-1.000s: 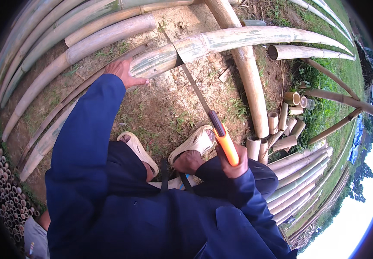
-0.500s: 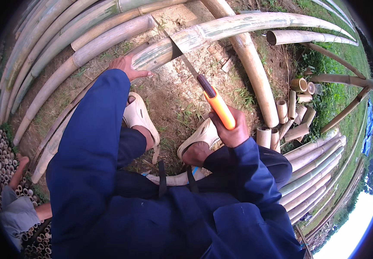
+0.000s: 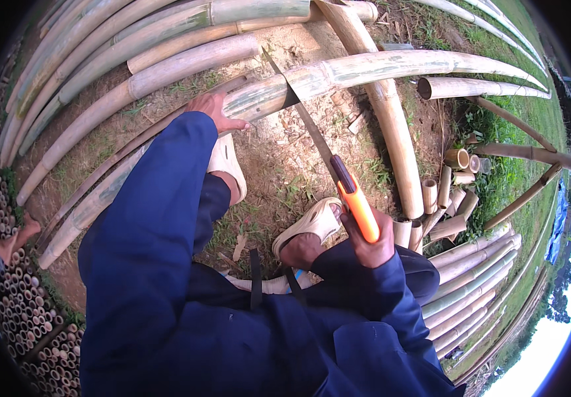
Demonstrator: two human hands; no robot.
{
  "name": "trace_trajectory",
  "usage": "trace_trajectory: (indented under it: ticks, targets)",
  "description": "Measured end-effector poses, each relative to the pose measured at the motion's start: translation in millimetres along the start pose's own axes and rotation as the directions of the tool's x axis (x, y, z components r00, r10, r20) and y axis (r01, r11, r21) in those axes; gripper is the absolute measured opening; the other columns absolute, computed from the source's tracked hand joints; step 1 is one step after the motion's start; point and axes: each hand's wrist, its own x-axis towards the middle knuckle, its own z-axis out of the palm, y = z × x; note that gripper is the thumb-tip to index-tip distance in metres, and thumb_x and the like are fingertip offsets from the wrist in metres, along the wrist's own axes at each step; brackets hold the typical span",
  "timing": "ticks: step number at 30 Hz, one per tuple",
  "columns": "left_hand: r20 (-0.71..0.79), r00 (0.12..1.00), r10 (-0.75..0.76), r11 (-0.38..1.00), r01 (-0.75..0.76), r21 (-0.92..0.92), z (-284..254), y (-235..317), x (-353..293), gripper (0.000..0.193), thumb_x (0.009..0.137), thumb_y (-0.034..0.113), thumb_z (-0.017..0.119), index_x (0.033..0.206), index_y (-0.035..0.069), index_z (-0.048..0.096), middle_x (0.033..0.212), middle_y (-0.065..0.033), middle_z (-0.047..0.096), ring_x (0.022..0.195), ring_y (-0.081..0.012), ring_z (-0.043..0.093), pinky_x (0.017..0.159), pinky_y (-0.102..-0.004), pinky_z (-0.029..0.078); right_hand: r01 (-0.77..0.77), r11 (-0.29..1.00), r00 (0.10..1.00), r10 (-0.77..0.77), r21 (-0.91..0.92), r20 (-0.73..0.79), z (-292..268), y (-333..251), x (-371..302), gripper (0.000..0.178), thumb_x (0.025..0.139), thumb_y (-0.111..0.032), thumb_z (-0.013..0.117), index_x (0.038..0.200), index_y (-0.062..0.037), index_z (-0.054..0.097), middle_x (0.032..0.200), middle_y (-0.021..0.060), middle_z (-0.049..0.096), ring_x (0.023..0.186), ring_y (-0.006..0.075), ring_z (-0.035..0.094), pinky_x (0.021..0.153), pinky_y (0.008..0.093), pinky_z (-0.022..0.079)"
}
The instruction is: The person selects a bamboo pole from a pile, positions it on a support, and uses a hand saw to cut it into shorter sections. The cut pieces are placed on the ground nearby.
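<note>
A bamboo pole (image 3: 358, 69) with greenish patches runs from in front of me to the far right. My left hand (image 3: 214, 111) grips its near end, thumb stretched out to the side. Across the pole, a little right of that hand, lies the blade of a handsaw (image 3: 313, 131); its tip shows beyond the pole. My right hand (image 3: 373, 239) is closed around the saw's orange handle (image 3: 359, 210), lower right of the pole. Whether the blade has cut into the bamboo, I cannot tell.
A thick bamboo log (image 3: 395, 135) lies crosswise under the pole. Long bamboo poles (image 3: 113, 99) fill the left, with short cut pieces (image 3: 456, 202) and stacked poles (image 3: 471, 284) at right. Bundled bamboo ends (image 3: 24, 298) and another person's foot (image 3: 26, 228) are at lower left.
The saw has been drawn back a little toward me, so more blade shows on the near side of the pole. My left hand stays on the pole's end. The whole view has shifted slightly.
</note>
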Motion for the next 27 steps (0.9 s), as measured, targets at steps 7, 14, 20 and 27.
trace_trajectory:
  ticks: [7,14,20,27]
  targets:
    - [-0.074,0.997,0.005,0.999,-0.001,0.052,2,1,-8,0.106,0.059,0.076,0.081,0.128,-0.002,0.064,0.12,-0.0218,0.071,0.112,-0.037,0.068,0.1,-0.0462,0.052,0.098,0.991,0.995,-0.094,0.096,-0.043,20,29,-2,0.019,0.095,-0.008,0.074,0.109,0.0048,0.07,0.087,0.0031,0.07,0.078,0.0065,0.06,0.072,0.0255,0.05]
    - [-0.032,0.999,-0.02,0.997,0.022,0.07,-7,5,-6,0.107,0.06,0.08,0.078,0.13,0.0,0.064,0.119,-0.0218,0.071,0.112,-0.035,0.069,0.098,-0.0461,0.053,0.147,0.985,0.987,-0.14,0.094,-0.077,7,23,5,0.015,0.091,-0.012,0.074,0.091,0.0015,0.068,0.062,0.0083,0.057,0.056,0.0142,0.053,0.056,0.035,0.045]
    - [-0.041,0.999,-0.033,0.998,0.035,0.046,-3,3,-4,0.106,0.06,0.072,0.082,0.136,0.001,0.06,0.119,-0.0251,0.071,0.111,-0.0384,0.069,0.098,-0.0477,0.052,0.144,0.987,0.987,-0.137,0.077,-0.083,16,19,0,0.016,0.09,-0.012,0.075,0.09,0.0018,0.067,0.062,0.0093,0.057,0.056,0.0157,0.054,0.055,0.0355,0.045]
    - [-0.032,0.999,-0.012,1.0,0.013,0.023,1,-1,2,0.105,0.06,0.071,0.082,0.138,0.004,0.06,0.118,-0.0249,0.072,0.11,-0.0389,0.069,0.102,-0.0482,0.048,0.129,0.984,0.987,-0.116,0.12,-0.107,19,34,-1,0.017,0.09,-0.012,0.076,0.091,0.0023,0.068,0.063,0.0086,0.057,0.056,0.0157,0.054,0.057,0.0343,0.045]
